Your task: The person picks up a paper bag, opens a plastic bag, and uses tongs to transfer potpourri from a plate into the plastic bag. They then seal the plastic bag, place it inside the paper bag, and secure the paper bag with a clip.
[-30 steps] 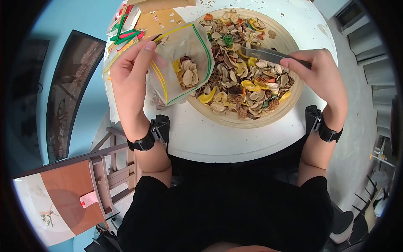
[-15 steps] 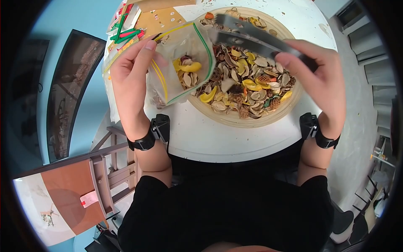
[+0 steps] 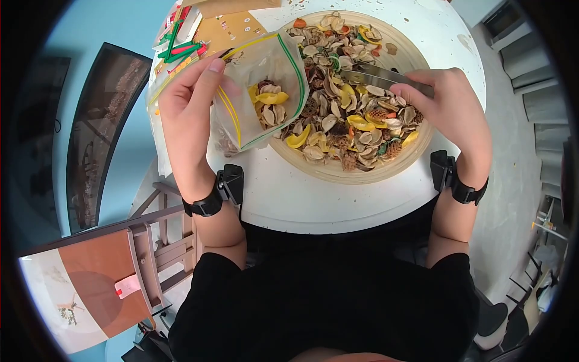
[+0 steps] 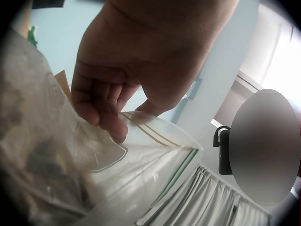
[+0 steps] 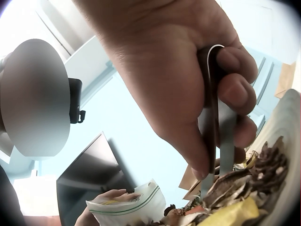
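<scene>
- Head view: the zip bag (image 3: 241,93) is pinched by the left hand (image 3: 190,114) at the left rim of the tray (image 3: 410,51), toward the table's (image 3: 313,214) right edge; the tongs (image 3: 369,79) are gripped by the right hand (image 3: 461,108).
- Left wrist view: the bag is clamped by fingertips (contents blurred).
- Right wrist view: the tongs are lowered to dried petals (image 5: 228,186).

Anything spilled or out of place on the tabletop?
Yes, minor: small dark crumbs lie loose on the white table, beyond the far rim of the round tray, so they look like stray debris. Their source isn't visible.
</scene>
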Demonstrator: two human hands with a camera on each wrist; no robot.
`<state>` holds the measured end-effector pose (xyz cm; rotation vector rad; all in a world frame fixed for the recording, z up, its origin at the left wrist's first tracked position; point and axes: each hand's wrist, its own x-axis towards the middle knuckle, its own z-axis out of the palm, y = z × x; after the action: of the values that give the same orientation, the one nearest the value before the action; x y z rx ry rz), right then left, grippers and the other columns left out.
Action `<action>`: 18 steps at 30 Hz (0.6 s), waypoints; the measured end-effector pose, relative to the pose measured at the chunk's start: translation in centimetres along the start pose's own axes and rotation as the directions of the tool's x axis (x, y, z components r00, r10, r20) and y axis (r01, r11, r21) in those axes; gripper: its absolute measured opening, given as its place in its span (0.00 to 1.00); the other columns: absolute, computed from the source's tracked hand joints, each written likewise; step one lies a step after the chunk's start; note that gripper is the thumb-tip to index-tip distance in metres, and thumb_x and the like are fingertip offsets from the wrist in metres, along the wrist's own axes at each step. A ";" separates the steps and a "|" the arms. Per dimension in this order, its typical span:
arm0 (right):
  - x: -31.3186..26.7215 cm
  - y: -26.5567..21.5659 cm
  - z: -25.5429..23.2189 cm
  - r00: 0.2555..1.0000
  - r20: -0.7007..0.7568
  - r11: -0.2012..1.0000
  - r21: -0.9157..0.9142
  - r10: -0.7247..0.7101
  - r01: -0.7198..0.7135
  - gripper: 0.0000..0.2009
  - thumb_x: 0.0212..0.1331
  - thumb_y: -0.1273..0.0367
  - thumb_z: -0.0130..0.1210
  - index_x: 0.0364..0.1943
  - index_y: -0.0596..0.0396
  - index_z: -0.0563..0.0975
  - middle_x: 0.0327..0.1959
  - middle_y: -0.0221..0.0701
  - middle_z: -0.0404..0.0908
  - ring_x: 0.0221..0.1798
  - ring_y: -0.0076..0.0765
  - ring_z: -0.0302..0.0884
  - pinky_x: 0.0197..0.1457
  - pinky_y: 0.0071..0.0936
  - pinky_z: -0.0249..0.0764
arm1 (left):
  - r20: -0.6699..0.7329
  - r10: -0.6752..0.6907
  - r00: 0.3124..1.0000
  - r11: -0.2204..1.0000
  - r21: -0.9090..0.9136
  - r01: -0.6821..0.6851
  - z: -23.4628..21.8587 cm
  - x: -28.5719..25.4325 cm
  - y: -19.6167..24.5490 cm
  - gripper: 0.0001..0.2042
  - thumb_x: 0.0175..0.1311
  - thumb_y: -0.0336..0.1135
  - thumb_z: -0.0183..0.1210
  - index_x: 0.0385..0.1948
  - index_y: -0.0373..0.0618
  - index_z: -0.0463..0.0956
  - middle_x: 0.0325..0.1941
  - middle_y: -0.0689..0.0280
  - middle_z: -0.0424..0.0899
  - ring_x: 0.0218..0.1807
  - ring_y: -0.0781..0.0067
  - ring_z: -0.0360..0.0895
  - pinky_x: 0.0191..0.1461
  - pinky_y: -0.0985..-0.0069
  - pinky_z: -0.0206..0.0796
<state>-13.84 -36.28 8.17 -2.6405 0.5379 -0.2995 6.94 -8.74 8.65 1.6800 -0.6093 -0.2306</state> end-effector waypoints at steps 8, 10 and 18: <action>-0.2 0.9 -1.0 0.999 -0.030 0.998 0.040 -0.038 0.040 0.15 0.62 0.60 0.67 0.37 0.61 0.87 0.17 0.44 0.75 0.17 0.40 0.65 0.25 0.30 0.66 | 0.011 0.006 1.000 1.000 0.000 -0.006 -0.1 0.1 -0.2 0.15 0.73 0.37 0.60 0.50 0.33 0.84 0.28 0.68 0.85 0.37 0.82 0.76 0.50 0.81 0.66; -0.3 1.1 -1.6 0.997 -0.063 0.997 0.054 -0.054 0.058 0.13 0.62 0.62 0.67 0.38 0.61 0.88 0.17 0.41 0.76 0.17 0.33 0.65 0.25 0.27 0.65 | 0.015 0.004 1.000 1.000 -0.006 -0.004 -0.2 0.1 -0.2 0.15 0.73 0.36 0.60 0.51 0.33 0.84 0.28 0.68 0.85 0.37 0.82 0.76 0.50 0.81 0.66; -1.4 -2.9 -1.3 0.958 -0.226 0.938 0.258 -0.176 0.233 0.12 0.61 0.71 0.68 0.45 0.64 0.86 0.26 0.31 0.86 0.28 0.17 0.77 0.33 0.18 0.71 | 0.012 -0.005 1.000 1.000 -0.011 0.005 0.0 0.0 0.0 0.15 0.73 0.36 0.60 0.51 0.33 0.84 0.27 0.67 0.86 0.35 0.82 0.76 0.48 0.82 0.66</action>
<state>-14.54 -33.78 10.44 -2.4006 0.2541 -0.6614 6.90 -8.76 8.67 1.6704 -0.6116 -0.2478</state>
